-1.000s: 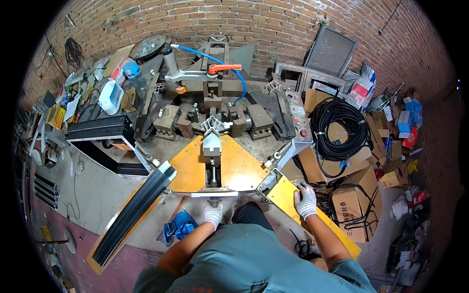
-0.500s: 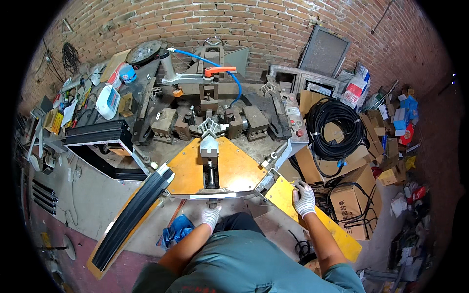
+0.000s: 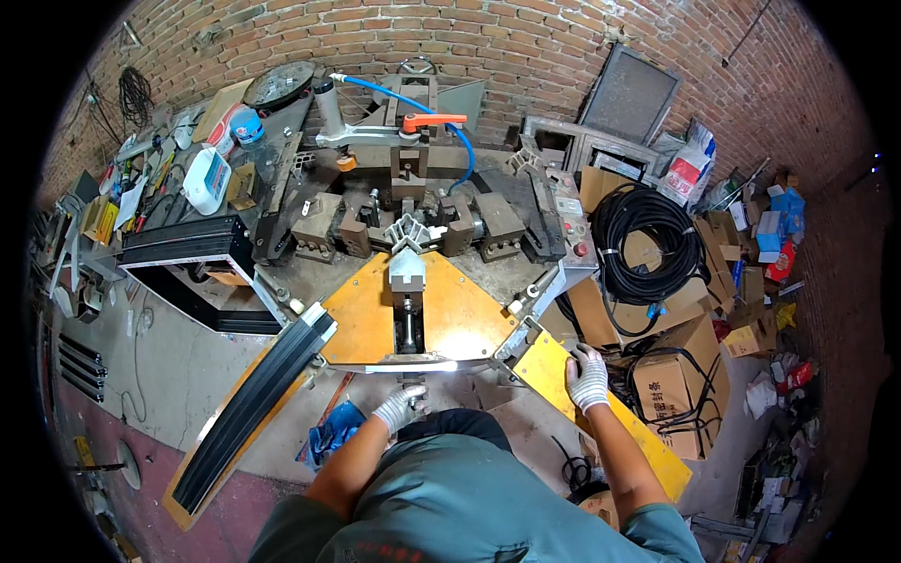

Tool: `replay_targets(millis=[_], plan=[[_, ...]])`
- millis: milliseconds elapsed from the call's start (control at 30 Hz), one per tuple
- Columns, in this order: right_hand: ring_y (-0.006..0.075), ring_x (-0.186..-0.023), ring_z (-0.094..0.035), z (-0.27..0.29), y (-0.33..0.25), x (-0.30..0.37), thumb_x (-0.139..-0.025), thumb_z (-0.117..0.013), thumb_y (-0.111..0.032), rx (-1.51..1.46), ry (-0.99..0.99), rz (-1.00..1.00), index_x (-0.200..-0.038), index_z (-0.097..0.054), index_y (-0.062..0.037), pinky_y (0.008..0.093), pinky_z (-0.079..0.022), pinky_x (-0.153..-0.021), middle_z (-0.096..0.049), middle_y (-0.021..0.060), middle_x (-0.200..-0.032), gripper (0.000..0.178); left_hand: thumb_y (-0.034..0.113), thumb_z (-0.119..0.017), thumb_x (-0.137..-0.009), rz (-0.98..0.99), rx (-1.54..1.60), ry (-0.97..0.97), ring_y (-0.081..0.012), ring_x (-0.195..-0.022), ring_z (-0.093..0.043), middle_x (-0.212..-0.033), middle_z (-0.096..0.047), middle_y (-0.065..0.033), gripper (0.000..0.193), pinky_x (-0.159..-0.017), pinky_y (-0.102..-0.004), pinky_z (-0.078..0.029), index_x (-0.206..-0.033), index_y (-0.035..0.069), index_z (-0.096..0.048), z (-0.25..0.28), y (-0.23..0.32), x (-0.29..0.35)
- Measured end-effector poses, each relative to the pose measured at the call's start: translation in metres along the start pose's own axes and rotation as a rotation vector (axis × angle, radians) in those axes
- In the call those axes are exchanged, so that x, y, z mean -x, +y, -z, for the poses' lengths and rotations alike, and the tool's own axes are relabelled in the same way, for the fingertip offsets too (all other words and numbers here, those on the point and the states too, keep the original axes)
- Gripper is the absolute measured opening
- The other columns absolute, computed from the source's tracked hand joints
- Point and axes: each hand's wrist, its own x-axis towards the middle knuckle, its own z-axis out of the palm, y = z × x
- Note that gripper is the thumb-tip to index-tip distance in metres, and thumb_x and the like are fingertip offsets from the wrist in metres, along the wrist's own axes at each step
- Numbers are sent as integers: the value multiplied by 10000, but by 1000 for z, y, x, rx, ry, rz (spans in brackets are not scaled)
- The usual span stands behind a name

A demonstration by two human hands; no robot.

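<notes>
In front of me stands a metal corner machine with an amber-yellow plate (image 3: 361,324) and a slotted sliding block (image 3: 406,272) in its middle. My left hand (image 3: 398,409), in a striped work glove, is below the plate's front edge. Its fingers are closed around a small dark metal handle (image 3: 416,402), partly hidden by the glove. My right hand (image 3: 588,378), also gloved, lies on the yellow support arm (image 3: 638,441) at the right, fingers extended and holding nothing. Short grey profile pieces (image 3: 407,233) meet at the clamps behind the block.
Black frame profiles (image 3: 249,413) lie along the left support arm. A black frame (image 3: 188,246) stands at the left, beside a white jug (image 3: 206,182). An orange-handled lever (image 3: 434,120) tops the machine. Coiled black hose (image 3: 648,249) and a cardboard box (image 3: 671,394) occupy the right.
My left hand has shifted slightly left and down and turned, showing the metal part in its fingers. My right hand stays on the yellow arm. The view has moved slightly.
</notes>
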Motion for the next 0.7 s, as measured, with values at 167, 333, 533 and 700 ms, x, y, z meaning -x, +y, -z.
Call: replay_targets(millis=[167,333,533,700], plan=[[404,-1195,-570,-1,-1,-2,-931,-643,-214,9,5,12,-1144,-702,-19,479,-437,-1063,-621,211,-1288,295,192,-778,-865,34,3,72,-203,-702,-644,-812,-663,-61,182,-751,-431,-608,-977,111,-659,12,2,-8],[401,-1194,-561,2,-1,2,-943,-610,-180,34,-14,3,-1151,-679,4,467,-439,-1062,-615,213,-1282,286,253,-767,-877,-153,-576,625,-318,-817,-702,-987,-708,-165,332,-790,-465,-611,-1123,59,-657,-37,1,3],[425,-1168,-569,-5,11,6,-929,-635,-201,7,29,22,-1123,-698,-8,485,-441,-1049,-628,221,-1254,280,349,-797,-826,-347,-1042,888,-405,-1045,-693,-1129,-707,-256,587,-900,-440,-557,-1237,-37,-632,-68,-13,3],[424,-1170,-567,-5,5,2,-930,-629,-189,15,14,42,-1135,-684,-7,486,-438,-1051,-627,229,-1250,280,278,-793,-855,-93,-548,621,-277,-784,-687,-931,-713,-126,359,-768,-459,-580,-1101,44,-677,28,-23,-47]])
